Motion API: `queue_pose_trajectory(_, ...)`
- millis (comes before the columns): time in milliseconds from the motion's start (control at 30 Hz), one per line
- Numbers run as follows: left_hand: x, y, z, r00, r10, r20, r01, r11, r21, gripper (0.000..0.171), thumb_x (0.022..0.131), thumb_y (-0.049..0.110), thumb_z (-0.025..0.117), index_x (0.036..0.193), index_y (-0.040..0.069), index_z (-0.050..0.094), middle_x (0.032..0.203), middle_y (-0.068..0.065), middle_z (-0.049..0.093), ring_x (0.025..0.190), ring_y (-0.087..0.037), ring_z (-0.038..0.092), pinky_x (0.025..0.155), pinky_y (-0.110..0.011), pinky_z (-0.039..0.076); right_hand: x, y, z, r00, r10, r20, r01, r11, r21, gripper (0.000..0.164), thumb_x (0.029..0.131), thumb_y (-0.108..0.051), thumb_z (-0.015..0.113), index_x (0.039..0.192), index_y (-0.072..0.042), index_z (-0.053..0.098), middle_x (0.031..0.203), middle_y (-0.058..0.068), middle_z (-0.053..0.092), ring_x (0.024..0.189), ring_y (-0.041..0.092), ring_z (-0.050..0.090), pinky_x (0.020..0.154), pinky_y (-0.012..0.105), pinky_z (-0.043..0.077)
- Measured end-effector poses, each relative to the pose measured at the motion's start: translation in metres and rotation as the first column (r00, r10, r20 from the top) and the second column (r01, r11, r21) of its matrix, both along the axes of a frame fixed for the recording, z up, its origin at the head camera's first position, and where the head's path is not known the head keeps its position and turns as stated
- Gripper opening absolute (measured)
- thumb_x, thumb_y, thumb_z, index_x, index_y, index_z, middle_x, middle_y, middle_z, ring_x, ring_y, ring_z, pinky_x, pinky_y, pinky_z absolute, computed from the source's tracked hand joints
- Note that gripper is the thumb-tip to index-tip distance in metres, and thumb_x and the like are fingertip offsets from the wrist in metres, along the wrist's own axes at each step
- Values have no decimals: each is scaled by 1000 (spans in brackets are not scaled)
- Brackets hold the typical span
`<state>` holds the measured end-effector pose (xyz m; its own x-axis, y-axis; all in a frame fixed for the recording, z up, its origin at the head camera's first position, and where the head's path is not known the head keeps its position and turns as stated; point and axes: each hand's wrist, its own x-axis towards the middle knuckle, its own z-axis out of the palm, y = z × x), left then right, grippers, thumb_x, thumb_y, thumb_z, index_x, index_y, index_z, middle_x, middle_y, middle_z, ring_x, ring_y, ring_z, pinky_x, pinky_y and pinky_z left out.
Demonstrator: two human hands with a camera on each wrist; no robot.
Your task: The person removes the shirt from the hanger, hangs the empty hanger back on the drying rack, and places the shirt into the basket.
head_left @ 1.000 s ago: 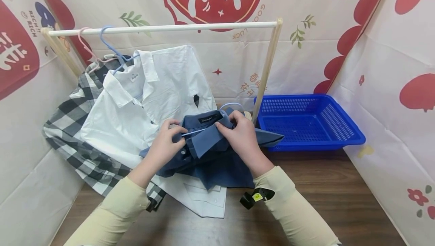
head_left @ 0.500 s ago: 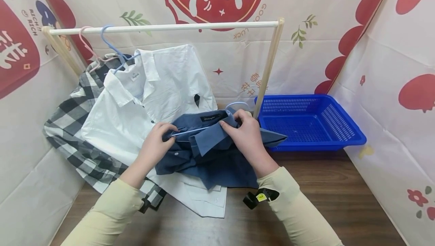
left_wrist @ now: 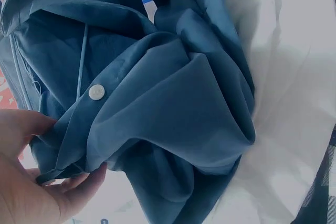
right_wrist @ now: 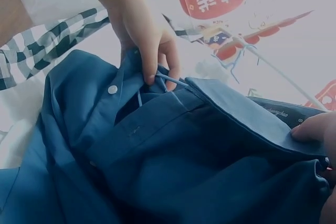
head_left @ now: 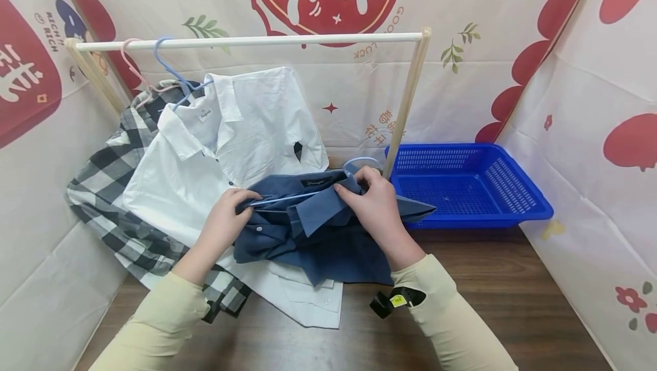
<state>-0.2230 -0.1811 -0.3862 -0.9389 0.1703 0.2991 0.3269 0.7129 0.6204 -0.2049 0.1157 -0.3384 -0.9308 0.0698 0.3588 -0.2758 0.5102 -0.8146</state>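
A dark blue button-up shirt (head_left: 323,251) lies bunched between both hands in the head view. Through its neck opening runs a light blue hanger (head_left: 282,199), whose hook shows above the collar. My left hand (head_left: 226,214) pinches the shirt's front edge near the hanger's left end; in the left wrist view, thumb and fingers grip cloth below a white button (left_wrist: 96,92). At the collar (head_left: 320,210), my right hand (head_left: 377,197) holds folded fabric between thumb and fingers. Cloth hides the hanger's right arm.
Behind stands a rack with a white rail (head_left: 287,39). From it hang a white shirt (head_left: 262,137) on a blue hanger and a black-and-white plaid shirt (head_left: 102,183) on a pink one. A blue basket (head_left: 536,211) stands right of the rack.
My left hand has moved left, stretching the blue shirt's neck opening wider and exposing more of the hanger. The right hand has shifted slightly right, still gripping the collar.
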Motion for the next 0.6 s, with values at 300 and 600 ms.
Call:
queue_pose_trajectory(300,1,-5,0,999,22,43,-21,999,-31,26,91,0,58,112,7,72,120,-22,58,117,-39,52,97,-53,40,2,1,-1,1000,2,-7,-2,1000,9,24,84,-22,79,86,-9,59,90,7,56,83,23,52,65,34,46)
queue_pose_trajectory(600,-1,-5,1,999,-3,53,4,1000,-13,31,90,-3,56,115,7,70,124,-20,61,122,-37,51,100,-52,39,1,5,-2,999,-12,37,13,999,-36,24,84,-23,78,89,-8,61,93,7,62,85,23,53,67,34,49)
